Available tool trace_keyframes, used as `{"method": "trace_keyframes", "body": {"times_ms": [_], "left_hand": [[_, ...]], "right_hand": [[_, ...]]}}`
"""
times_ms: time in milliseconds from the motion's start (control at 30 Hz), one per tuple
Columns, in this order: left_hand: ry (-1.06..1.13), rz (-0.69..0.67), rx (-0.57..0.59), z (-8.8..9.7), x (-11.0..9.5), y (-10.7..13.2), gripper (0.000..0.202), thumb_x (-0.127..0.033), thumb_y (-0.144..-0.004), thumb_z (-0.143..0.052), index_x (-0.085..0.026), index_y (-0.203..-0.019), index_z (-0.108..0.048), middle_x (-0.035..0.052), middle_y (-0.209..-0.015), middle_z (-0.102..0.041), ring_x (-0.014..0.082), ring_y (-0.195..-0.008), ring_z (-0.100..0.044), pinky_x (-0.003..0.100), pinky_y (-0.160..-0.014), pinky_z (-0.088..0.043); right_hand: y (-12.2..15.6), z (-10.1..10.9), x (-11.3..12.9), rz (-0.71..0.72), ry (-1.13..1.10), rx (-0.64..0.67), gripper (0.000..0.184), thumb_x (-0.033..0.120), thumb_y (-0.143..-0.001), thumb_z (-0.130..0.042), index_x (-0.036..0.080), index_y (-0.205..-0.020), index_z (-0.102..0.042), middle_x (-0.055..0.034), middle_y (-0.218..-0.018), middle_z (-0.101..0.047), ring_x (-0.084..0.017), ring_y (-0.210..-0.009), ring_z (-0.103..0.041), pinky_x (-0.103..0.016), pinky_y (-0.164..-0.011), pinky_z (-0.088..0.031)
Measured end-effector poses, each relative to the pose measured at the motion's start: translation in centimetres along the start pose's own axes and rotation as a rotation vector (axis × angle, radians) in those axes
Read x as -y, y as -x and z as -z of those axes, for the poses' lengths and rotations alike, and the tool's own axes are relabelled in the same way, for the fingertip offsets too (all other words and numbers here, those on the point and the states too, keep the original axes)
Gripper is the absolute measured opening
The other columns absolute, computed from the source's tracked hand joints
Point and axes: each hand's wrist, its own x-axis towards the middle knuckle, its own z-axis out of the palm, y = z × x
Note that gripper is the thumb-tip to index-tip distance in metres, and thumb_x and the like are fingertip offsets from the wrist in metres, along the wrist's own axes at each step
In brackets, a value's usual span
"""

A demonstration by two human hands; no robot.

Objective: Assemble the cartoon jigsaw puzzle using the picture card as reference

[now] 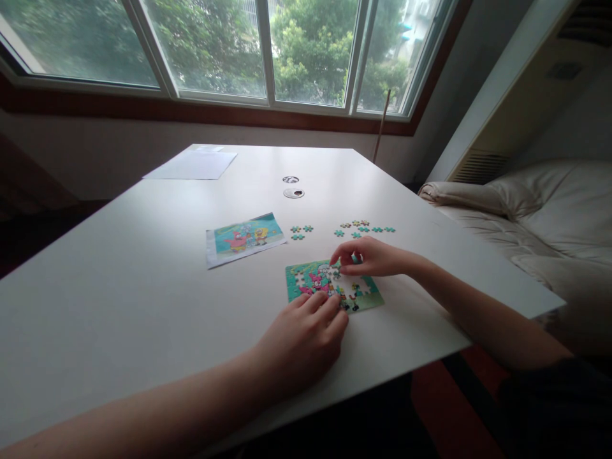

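Observation:
A partly assembled jigsaw puzzle (294,277) with a cartoon picture lies near the table's front edge, with white gaps in its middle and right side. My left hand (310,331) rests over its lower left edge, fingers bent and lying on the board. Above the puzzle's upper middle, my right hand (366,257) has thumb and forefinger drawn together at a pale puzzle piece (334,273). Whether that piece is lifted or lies in the puzzle, I cannot tell. Beyond the puzzle, loose pieces lie in a small left group (298,236) and a larger right group (377,229).
A printed reference picture (246,237) lies left of the loose pieces. White paper (191,164) sits at the table's far left corner. Two round cable-hole fittings (293,193) are set in the white table (143,287). A pale sofa (549,197) stands to the right.

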Motion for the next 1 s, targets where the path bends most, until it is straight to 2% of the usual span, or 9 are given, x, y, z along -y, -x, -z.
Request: {"method": "trace_keyframes", "body": {"times_ms": [133,333,400,533,667,800,933,1000], "left_hand": [[0.005,-0.001,0.006,0.0,0.0,0.0,0.019,-0.014,-0.086,-0.045,-0.014,-0.101,-0.056,0.0118,-0.111,-0.059,0.0273,-0.101,-0.053,0.043,-0.082,-0.047],[0.007,-0.001,0.005,0.0,0.1,-0.1,0.020,-0.015,-0.086,-0.044,-0.014,-0.101,-0.057,0.0114,-0.112,-0.059,0.0275,-0.099,-0.053,0.043,-0.082,-0.047],[0.006,-0.002,0.004,0.0,0.1,-0.1,0.020,-0.015,-0.086,-0.044,-0.014,-0.101,-0.057,0.0113,-0.112,-0.059,0.0274,-0.098,-0.053,0.043,-0.082,-0.048],[0.008,-0.008,0.001,0.0,0.1,0.0,0.020,-0.014,-0.086,-0.044,-0.013,-0.102,-0.057,0.0112,-0.112,-0.059,0.0272,-0.099,-0.053,0.043,-0.082,-0.047],[0.005,-0.008,-0.013,-0.1,0.1,0.1,0.020,-0.014,-0.086,-0.044,-0.013,-0.101,-0.057,0.0112,-0.112,-0.059,0.0276,-0.099,-0.053,0.043,-0.082,-0.048],[0.008,-0.012,-0.012,0.0,0.2,0.0,0.020,-0.014,-0.086,-0.044,-0.013,-0.100,-0.057,0.0112,-0.112,-0.059,0.0274,-0.098,-0.053,0.042,-0.082,-0.048],[0.018,-0.012,-0.001,0.1,0.2,-0.1,0.019,-0.015,-0.086,-0.043,-0.014,-0.099,-0.057,0.0111,-0.111,-0.059,0.0269,-0.097,-0.053,0.042,-0.082,-0.048],[0.025,-0.010,0.006,0.1,0.2,-0.2,0.019,-0.015,-0.086,-0.042,-0.014,-0.098,-0.057,0.0113,-0.109,-0.059,0.0266,-0.096,-0.054,0.042,-0.082,-0.048]], "right_hand": [[0.0,0.1,-0.2,-0.017,-0.039,-0.014,0.017,0.023,-0.077,-0.058,0.016,-0.090,-0.068,-0.0010,-0.075,-0.067,-0.010,-0.066,-0.056,-0.020,-0.058,-0.041],[-0.7,-0.2,-1.4,-0.116,-0.370,-0.099,0.023,0.031,-0.073,-0.065,0.012,-0.085,-0.065,-0.0053,-0.078,-0.069,-0.013,-0.070,-0.061,-0.024,-0.064,-0.048],[-0.8,-0.3,-1.6,-0.115,-0.403,-0.117,0.026,0.033,-0.073,-0.066,0.011,-0.087,-0.064,-0.0059,-0.078,-0.068,-0.012,-0.069,-0.061,-0.024,-0.062,-0.048],[-0.7,-0.2,-1.3,-0.101,-0.281,-0.153,0.025,0.034,-0.074,-0.064,0.012,-0.087,-0.065,-0.0053,-0.076,-0.068,-0.011,-0.065,-0.059,-0.022,-0.058,-0.044],[-0.3,-0.1,-0.5,-0.081,-0.014,-0.206,0.014,0.023,-0.073,-0.062,0.015,-0.082,-0.068,-0.0019,-0.072,-0.068,-0.010,-0.064,-0.058,-0.021,-0.059,-0.041],[0.0,-0.1,0.2,-0.024,0.137,-0.120,0.019,0.016,-0.072,-0.059,0.018,-0.088,-0.070,0.0014,-0.068,-0.066,-0.009,-0.062,-0.056,-0.020,-0.060,-0.040],[0.2,-0.4,0.8,0.005,0.178,-0.069,0.023,0.013,-0.071,-0.057,0.018,-0.090,-0.070,0.0020,-0.067,-0.064,-0.008,-0.059,-0.055,-0.019,-0.061,-0.039],[0.2,-0.5,1.1,0.012,0.182,-0.056,0.030,0.011,-0.070,-0.055,0.017,-0.097,-0.068,0.0020,-0.066,-0.063,-0.008,-0.059,-0.054,-0.019,-0.060,-0.039]]}}
